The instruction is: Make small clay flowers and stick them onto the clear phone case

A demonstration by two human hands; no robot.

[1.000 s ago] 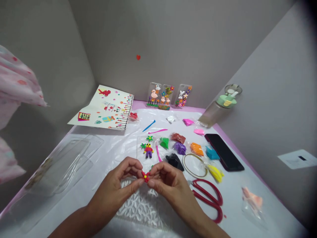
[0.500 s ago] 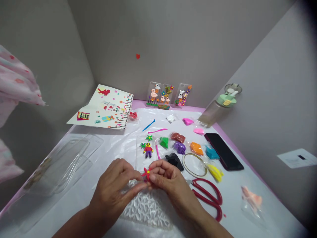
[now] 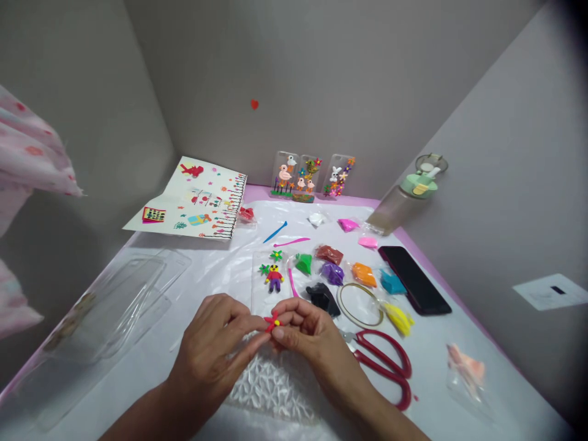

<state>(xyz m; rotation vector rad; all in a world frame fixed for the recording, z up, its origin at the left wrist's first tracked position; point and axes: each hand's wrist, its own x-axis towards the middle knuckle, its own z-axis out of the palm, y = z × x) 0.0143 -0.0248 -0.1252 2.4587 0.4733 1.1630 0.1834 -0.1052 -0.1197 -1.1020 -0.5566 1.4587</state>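
A small red clay flower point(image 3: 272, 322) with a yellow centre is pinched between both hands. My left hand point(image 3: 215, 343) holds its left side between thumb and index finger. On its right side, the thumb and fingers of my right hand point(image 3: 312, 340) are closed round it. Beneath the hands lies a clear textured sheet point(image 3: 275, 389). Just beyond them, a clear phone case point(image 3: 260, 297) bears a clay figure point(image 3: 274, 278) in red and purple and two green clay flowers point(image 3: 276, 255).
Red-handled scissors point(image 3: 383, 355), a bangle point(image 3: 361, 304), black clay point(image 3: 323, 298) and a phone point(image 3: 413, 280) lie to the right. Clear cases point(image 3: 133, 306) lie left. Decorated cases point(image 3: 285, 174) and a bottle point(image 3: 404, 199) stand behind.
My left thumb and index finger have come together onto the red flower, which has turned slightly. My right hand keeps its hold, and the view has shifted a little.
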